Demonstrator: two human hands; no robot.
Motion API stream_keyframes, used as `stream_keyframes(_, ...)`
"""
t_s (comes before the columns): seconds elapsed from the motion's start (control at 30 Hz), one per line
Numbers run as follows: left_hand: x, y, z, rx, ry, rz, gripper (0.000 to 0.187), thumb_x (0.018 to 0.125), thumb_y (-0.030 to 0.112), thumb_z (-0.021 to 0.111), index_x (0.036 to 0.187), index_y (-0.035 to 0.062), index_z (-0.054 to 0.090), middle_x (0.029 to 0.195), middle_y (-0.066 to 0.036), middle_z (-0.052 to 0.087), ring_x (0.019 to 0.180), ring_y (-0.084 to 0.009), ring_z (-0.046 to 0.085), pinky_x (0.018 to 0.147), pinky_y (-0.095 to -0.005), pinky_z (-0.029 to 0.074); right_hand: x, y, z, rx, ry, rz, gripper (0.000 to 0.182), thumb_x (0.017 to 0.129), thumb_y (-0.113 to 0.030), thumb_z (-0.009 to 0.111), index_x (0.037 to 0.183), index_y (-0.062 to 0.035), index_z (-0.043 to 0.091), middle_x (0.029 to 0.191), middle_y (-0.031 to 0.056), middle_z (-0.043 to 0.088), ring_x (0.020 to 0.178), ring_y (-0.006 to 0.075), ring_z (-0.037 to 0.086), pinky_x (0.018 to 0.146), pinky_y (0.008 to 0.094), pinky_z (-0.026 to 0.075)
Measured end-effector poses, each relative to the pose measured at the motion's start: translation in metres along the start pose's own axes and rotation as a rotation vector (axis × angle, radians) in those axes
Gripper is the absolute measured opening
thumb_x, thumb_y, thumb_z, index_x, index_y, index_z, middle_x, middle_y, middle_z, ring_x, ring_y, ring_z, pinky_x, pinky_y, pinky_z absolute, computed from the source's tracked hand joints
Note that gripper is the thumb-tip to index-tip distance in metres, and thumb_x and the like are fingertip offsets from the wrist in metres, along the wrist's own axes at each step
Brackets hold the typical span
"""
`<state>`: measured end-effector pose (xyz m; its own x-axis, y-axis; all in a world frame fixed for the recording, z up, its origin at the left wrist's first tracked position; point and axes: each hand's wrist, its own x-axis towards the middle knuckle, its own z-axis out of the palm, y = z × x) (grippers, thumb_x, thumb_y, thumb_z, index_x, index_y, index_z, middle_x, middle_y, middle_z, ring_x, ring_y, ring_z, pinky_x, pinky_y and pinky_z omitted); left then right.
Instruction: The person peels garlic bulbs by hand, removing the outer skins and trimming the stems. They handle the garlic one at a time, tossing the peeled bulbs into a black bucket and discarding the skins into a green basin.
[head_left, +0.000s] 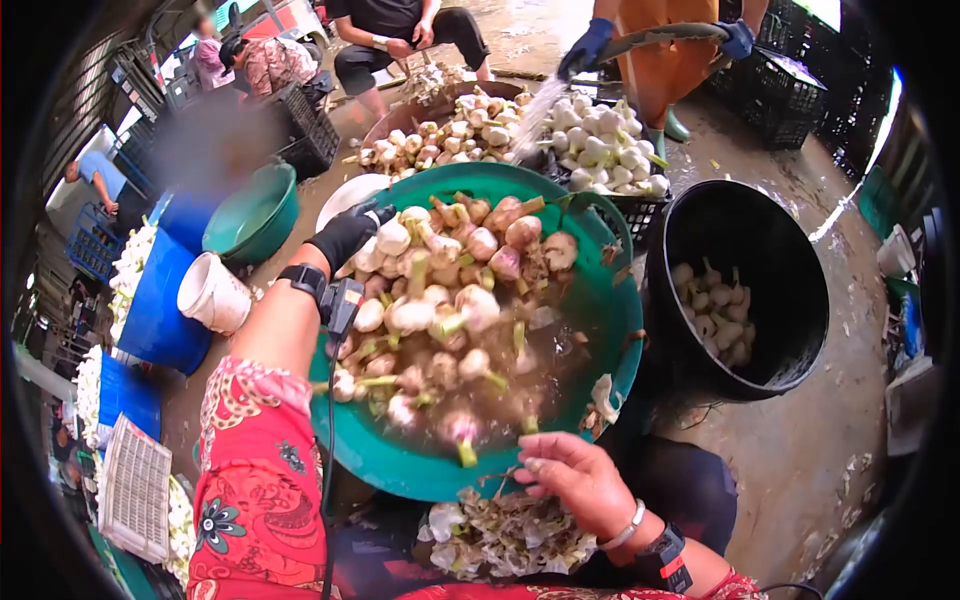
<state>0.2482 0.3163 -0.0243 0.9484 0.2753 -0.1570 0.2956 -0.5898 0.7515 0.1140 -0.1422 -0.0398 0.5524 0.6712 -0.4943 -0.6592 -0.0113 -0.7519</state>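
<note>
A wide green tub [400, 474] in front of me holds murky water and many garlic bulbs [480, 305] with short stems. My left hand [345, 238], in a black glove, is at the tub's far left side. Its fingers curl against a pale garlic bulb [393, 238]; the thumb is hidden. Bare and held over the near rim, my right hand [572, 482] has its fingers loosely apart. A dry, thin strand of skin hangs beside its fingertips. Just below it lies a heap of dry garlic peel [505, 540] near my lap.
A black bucket [745, 375] with some peeled bulbs stands to the right. Behind the tub, a person's gloved hand [585, 50] holds a hose [665, 37] spraying white garlic [605, 150] in a crate. Blue tubs [165, 325] and a white bucket [213, 292] are at the left.
</note>
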Motion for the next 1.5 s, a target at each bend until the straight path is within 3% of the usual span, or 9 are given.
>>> stream_keyframes(0.13, 0.048, -0.051, 0.051, 0.203, 0.179, -0.154, 0.054, 0.095, 0.038, 0.053, 0.132, -0.0006, 0.049, 0.132, -0.015, 0.053, 0.119, -0.0217, 0.049, 0.102, -0.0311, 0.037, 0.003, -0.006, -0.008, 0.053, -0.028, 0.026, 0.031, 0.093, -0.008, 0.056, 0.122, 0.003, 0.054, 0.113, 0.0109, 0.062, 0.099, 0.0199, 0.064, 0.08, 0.0293, 0.052)
stream_keyframes(0.33, 0.002, -0.045, 0.075, 0.26, -0.3, 0.281, 0.058, 0.091, 0.038, 0.062, 0.133, -0.0001, 0.05, 0.125, -0.018, 0.059, 0.113, -0.0237, 0.057, 0.094, -0.0311, 0.044, 0.006, -0.012, 0.006, 0.067, -0.015, 0.097, 0.031, 0.093, -0.009, 0.057, 0.121, 0.0028, 0.055, 0.114, 0.0116, 0.062, 0.1, 0.0199, 0.064, 0.082, 0.0298, 0.052)
stream_keyframes(0.53, -0.115, 0.047, 0.118, 0.28, -0.407, 0.111, 0.07, 0.083, 0.058, 0.061, 0.135, 0.0109, 0.052, 0.119, -0.024, 0.061, 0.115, -0.0348, 0.057, 0.1, -0.0404, 0.041, -0.001, 0.009, 0.008, 0.074, -0.118, 0.081, 0.033, 0.093, -0.013, 0.057, 0.123, 0.0014, 0.054, 0.109, 0.0056, 0.062, 0.092, 0.0129, 0.063, 0.076, 0.0246, 0.05)
stream_keyframes(0.67, -0.085, 0.094, 0.095, 0.321, -0.401, 0.086, 0.052, 0.085, 0.05, 0.062, 0.121, 0.0123, 0.064, 0.12, -0.018, 0.063, 0.097, -0.0285, 0.067, 0.092, -0.0368, 0.047, -0.006, 0.007, 0.009, 0.064, -0.071, 0.073, 0.029, 0.093, -0.015, 0.058, 0.117, 0.0008, 0.059, 0.101, 0.0031, 0.064, 0.086, 0.0086, 0.06, 0.073, 0.0222, 0.049)
stream_keyframes(0.97, 0.075, 0.085, 0.18, 0.313, -0.137, 0.14, 0.083, 0.079, 0.05, 0.069, 0.142, 0.0052, 0.039, 0.142, -0.023, 0.042, 0.133, -0.0368, 0.039, 0.109, -0.0395, 0.034, -0.001, 0.004, -0.01, 0.021, -0.088, 0.054, 0.026, 0.095, -0.012, 0.055, 0.115, 0.0028, 0.061, 0.103, 0.0088, 0.066, 0.091, 0.0162, 0.064, 0.079, 0.0277, 0.052)
stream_keyframes(1.13, 0.009, 0.123, 0.198, 0.582, -0.503, 0.23, 0.061, 0.077, 0.044, 0.071, 0.123, 0.006, 0.058, 0.12, -0.02, 0.061, 0.114, -0.0341, 0.056, 0.096, -0.0396, 0.044, -0.001, 0.0, -0.01, 0.131, -0.005, 0.011, 0.026, 0.091, -0.008, 0.057, 0.116, -0.0006, 0.061, 0.096, 0.0029, 0.065, 0.085, 0.008, 0.061, 0.07, 0.0212, 0.048)
stream_keyframes(1.3, -0.097, 0.094, 0.195, 0.274, -0.344, 0.428, 0.069, 0.081, 0.033, 0.07, 0.14, 0.0106, 0.042, 0.131, -0.021, 0.053, 0.121, -0.0334, 0.051, 0.1, -0.0408, 0.041, -0.012, 0.005, -0.011, 0.05, -0.085, -0.034, 0.023, 0.093, -0.013, 0.054, 0.107, 0.0021, 0.065, 0.102, 0.0088, 0.068, 0.091, 0.0153, 0.064, 0.078, 0.0265, 0.051)
stream_keyframes(1.47, -0.148, 0.062, 0.124, -0.203, -0.1, 0.152, 0.021, 0.087, 0.013, 0.063, 0.106, 0.0051, 0.068, 0.097, -0.011, 0.07, 0.082, -0.0143, 0.065, 0.075, -0.0291, 0.052, -0.016, 0.015, -0.009, -0.165, 0.034, -0.285, 0.02, 0.087, -0.003, 0.05, 0.101, 0.001, 0.063, 0.089, 0.0053, 0.065, 0.068, 0.009, 0.059, 0.061, 0.0231, 0.05)
stream_keyframes(1.5, -0.164, 0.047, 0.097, 0.3, -0.032, 0.323, 0.018, 0.086, 0.013, 0.064, 0.101, 0.0032, 0.069, 0.093, -0.01, 0.07, 0.081, -0.0131, 0.064, 0.073, -0.0292, 0.052, -0.018, 0.012, -0.004, -0.136, 0.073, -0.307, 0.022, 0.084, 0.001, 0.049, 0.101, -0.0003, 0.062, 0.089, 0.004, 0.064, 0.065, 0.0073, 0.057, 0.056, 0.0215, 0.049)
